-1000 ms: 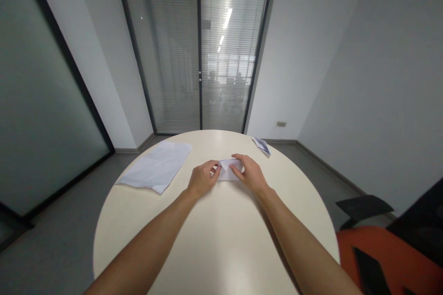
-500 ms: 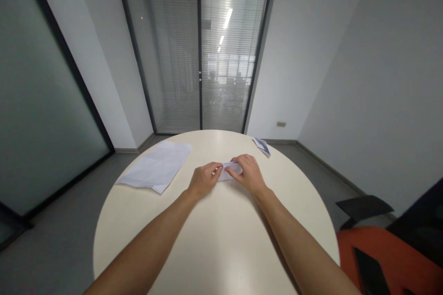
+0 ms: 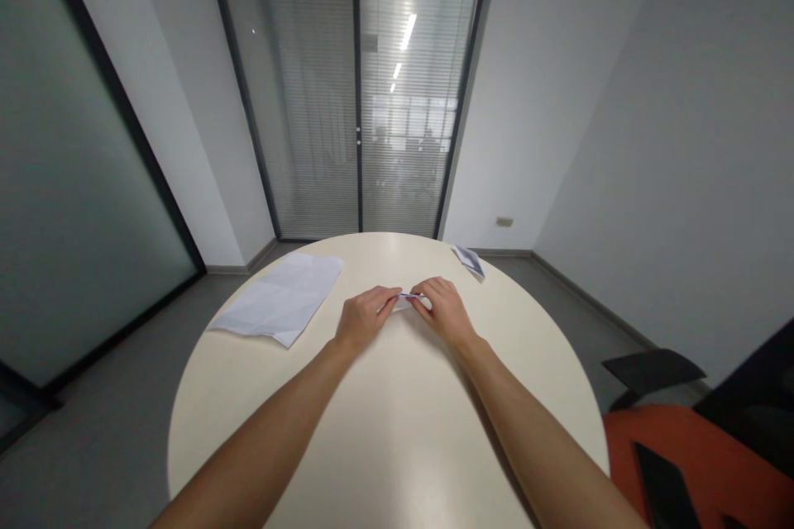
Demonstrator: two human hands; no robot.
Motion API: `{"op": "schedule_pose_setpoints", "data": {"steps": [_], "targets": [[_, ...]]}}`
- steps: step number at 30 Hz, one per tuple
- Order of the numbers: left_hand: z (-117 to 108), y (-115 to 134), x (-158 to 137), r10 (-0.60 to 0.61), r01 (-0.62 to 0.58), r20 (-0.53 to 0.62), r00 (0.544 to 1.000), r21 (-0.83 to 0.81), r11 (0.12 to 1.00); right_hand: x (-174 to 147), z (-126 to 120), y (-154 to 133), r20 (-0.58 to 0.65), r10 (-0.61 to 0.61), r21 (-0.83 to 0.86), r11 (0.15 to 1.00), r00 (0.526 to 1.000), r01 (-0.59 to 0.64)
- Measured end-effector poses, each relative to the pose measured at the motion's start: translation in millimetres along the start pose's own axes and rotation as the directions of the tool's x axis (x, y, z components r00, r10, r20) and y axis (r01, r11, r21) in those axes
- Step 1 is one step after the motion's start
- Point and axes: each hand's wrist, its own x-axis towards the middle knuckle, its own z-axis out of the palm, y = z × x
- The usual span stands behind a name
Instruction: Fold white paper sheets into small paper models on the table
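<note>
A small folded piece of white paper [image 3: 404, 300] is held over the middle of the round table, largely hidden by my fingers. My left hand [image 3: 367, 316] pinches its left end between thumb and fingers. On the right end, my right hand [image 3: 444, 310] grips it in the same way, thumb on the near side. Between the two hands the paper shows as a narrow strip, turned nearly edge-on.
White paper sheets [image 3: 282, 297] lie on the left part of the cream table [image 3: 385, 421]. Another folded paper [image 3: 470, 261] rests by the far right edge. An orange chair [image 3: 713, 471] with black armrests stands at the right.
The paper between my hands has tilted, so its broad face now shows less. My left fingers have shifted slightly along its upper edge. The right hand has barely moved.
</note>
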Motion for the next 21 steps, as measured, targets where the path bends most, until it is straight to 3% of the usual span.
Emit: {"op": "schedule_pose_setpoints", "data": {"steps": [4,10,14,21], "targets": [[-0.2,-2.6,-0.1,0.119,-0.121,0.042,0.992,0.050,0.991,-2.7,4.3,6.9,0.094,0.014,0.017,1.000,0.995,-0.016],[4.5,-8.3,-3.4,0.247,-0.277,0.288,0.925,0.067,0.958,-15.3,12.7,23.6,0.300,0.075,0.093,0.990,0.951,-0.107],[5.6,-9.6,-4.8,0.234,-0.275,0.404,0.884,0.045,0.960,-26.1,18.6,39.4,0.413,0.064,0.169,0.975,0.909,-0.145],[3.7,-10.9,-5.9,0.195,-0.217,0.496,0.846,-0.013,0.976,-26.3,10.9,50.0,0.465,0.145,0.146,0.960,0.873,-0.237]]}}
